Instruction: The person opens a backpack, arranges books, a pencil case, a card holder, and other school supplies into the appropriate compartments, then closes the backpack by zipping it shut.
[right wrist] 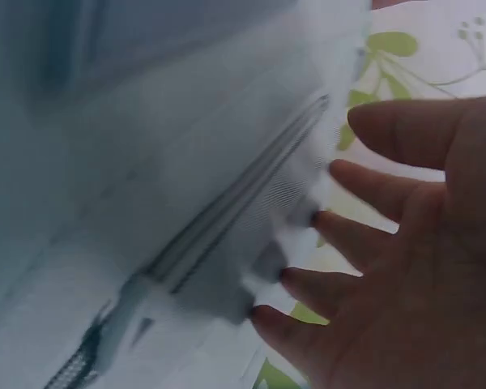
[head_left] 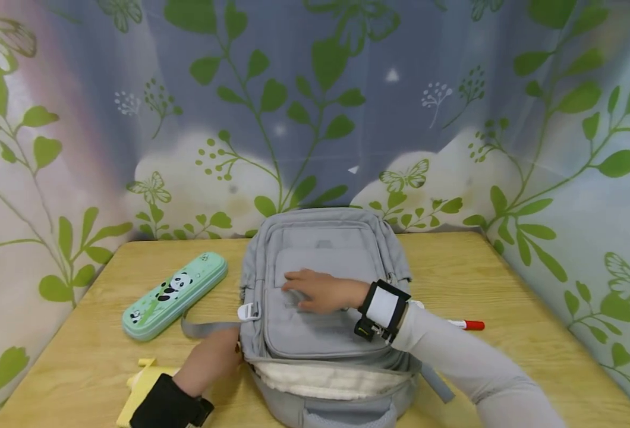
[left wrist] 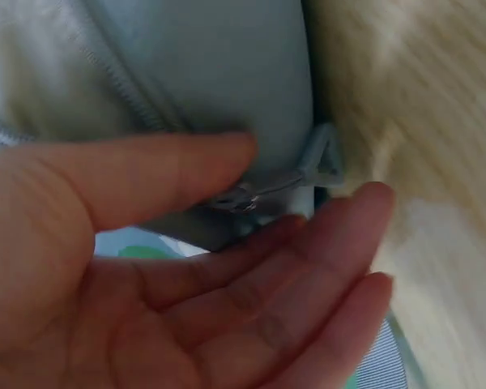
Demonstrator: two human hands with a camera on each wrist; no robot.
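Observation:
A grey backpack (head_left: 320, 333) lies on the table with its front pocket facing up. Its main opening (head_left: 331, 380) gapes toward the near side and shows a pale lining. My right hand (head_left: 317, 289) rests over the front pocket, its fingers spread; in the right wrist view their tips (right wrist: 296, 279) meet the grey fabric. At the bag's left side is my left hand (head_left: 213, 359), partly hidden by the bag in the head view. The left wrist view shows its thumb and loosely extended fingers on either side of a zipper pull (left wrist: 243, 197), with a gap between them.
A mint-green panda pencil case (head_left: 176, 296) lies left of the bag, on the wooden table (head_left: 443, 261). Something yellow (head_left: 144, 386) is partly covered by the left wrist. A red-capped marker (head_left: 472, 325) sticks out beyond the right forearm. A leaf-patterned curtain (head_left: 293, 119) surrounds the table.

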